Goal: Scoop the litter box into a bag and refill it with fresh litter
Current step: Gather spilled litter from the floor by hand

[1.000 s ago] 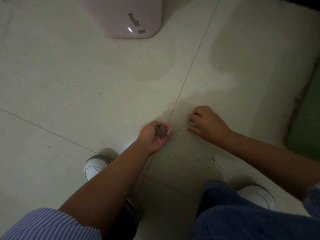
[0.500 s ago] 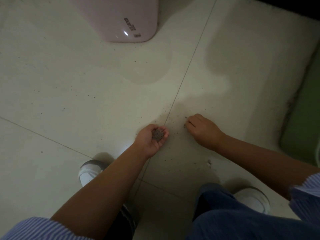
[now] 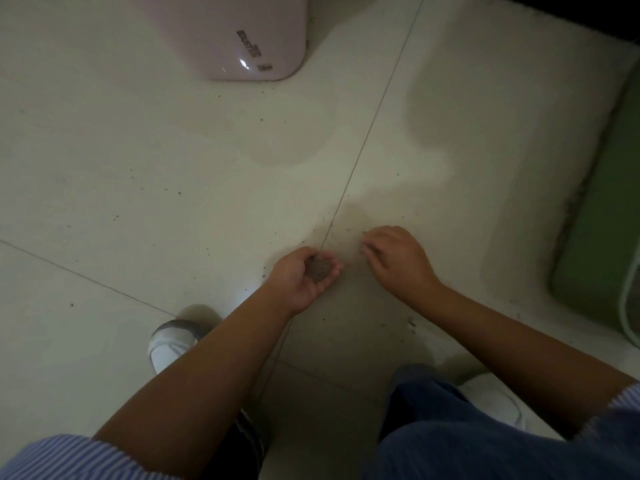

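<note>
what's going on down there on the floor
A person is crouched over the tiled floor, gathering spilled litter by hand. The left hand is cupped around a small pile of litter, while the right hand picks at scattered grains beside it. A pink bin stands further ahead.

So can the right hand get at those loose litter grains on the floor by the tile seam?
Probably yes: the right hand is already down on the floor, fingertips among the scattered grains, with nothing in between.
</note>
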{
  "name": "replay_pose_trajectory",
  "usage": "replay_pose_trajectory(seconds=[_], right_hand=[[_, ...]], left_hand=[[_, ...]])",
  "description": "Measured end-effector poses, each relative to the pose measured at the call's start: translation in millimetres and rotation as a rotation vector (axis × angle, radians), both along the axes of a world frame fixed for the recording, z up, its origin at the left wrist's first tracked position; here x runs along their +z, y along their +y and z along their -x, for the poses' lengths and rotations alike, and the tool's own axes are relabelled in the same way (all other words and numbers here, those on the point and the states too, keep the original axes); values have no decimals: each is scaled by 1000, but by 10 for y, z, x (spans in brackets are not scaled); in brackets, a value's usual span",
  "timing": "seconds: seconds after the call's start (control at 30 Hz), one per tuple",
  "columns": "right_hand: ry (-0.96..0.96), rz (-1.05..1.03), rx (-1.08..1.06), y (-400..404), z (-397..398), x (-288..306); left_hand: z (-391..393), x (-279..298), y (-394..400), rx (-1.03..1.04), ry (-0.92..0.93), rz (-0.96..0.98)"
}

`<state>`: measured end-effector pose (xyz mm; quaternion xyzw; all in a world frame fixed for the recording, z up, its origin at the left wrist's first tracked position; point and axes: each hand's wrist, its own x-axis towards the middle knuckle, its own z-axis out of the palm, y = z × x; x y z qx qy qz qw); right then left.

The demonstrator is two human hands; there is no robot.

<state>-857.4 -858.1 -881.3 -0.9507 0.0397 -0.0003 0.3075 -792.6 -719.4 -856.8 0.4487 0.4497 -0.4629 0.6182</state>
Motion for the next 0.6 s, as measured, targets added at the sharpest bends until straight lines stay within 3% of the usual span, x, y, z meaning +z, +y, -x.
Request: replay_pose_trajectory(seconds=[0.1,0.2,0.43,0.6], right_hand=[[110,90,-6,-164,-1,-84],[132,77,122,-127,-34,-128],[8,104,231,-184,-39,-193],[-45,299,373,-211,-80,-200]], left_hand=[[-11,-22,12,-6,-13,-36],[-12,-19,24,0,-40,-55],[-7,-44,46,-13,-56,-69],[-8,-33,91,-13,-55,-77]])
